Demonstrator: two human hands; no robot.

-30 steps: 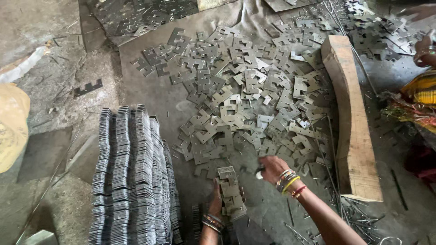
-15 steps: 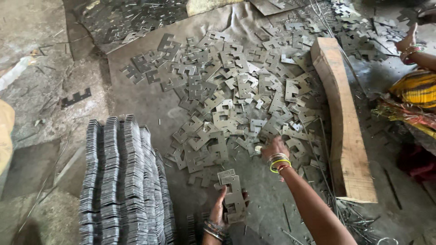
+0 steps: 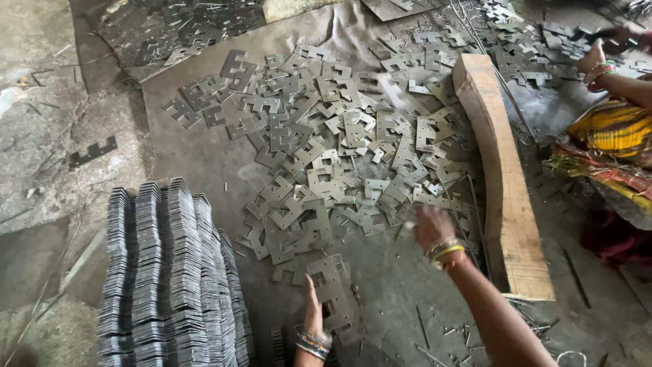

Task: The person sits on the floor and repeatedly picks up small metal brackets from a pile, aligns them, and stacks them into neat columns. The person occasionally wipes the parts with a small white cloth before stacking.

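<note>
Over scattered plates (image 3: 339, 163), right hand (image 3: 432, 228) outstretched

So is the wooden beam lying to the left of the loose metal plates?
No, the wooden beam lies along the right edge of the loose metal plates, while the neat stacks stand at the left.

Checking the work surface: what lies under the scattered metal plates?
The scattered metal plates lie on a brown sheet spread over the floor. Whatever is beneath the sheet, and beneath overlapping plates mid-pile, is covered.
</note>
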